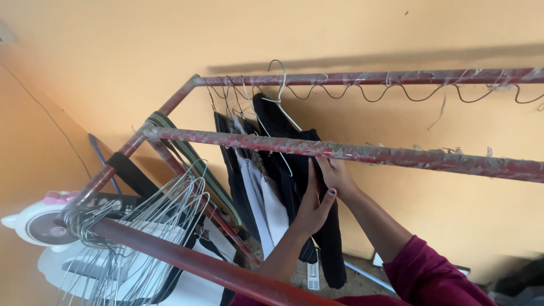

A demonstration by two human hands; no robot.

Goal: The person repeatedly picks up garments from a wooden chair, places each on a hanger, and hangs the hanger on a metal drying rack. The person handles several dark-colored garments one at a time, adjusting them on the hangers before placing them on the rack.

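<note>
A black garment [331, 249] hangs on a white wire hanger [281, 93] from the far rail of a worn red metal rack [396, 156]. My left hand [313, 207] lies flat against the garment's front, fingers up. My right hand [335, 175] grips the cloth just below the nearer rail, partly hidden by that rail. Beside it on the left hang more dark and white clothes [258, 192] on wire hangers.
A bunch of bare wire hangers [141, 232] hangs on the nearest rail [187, 262] at lower left. A striped strap [187, 156] and a black band [127, 173] drape over the side bar. A small white fan [39, 224] sits at the left. An orange wall stands behind.
</note>
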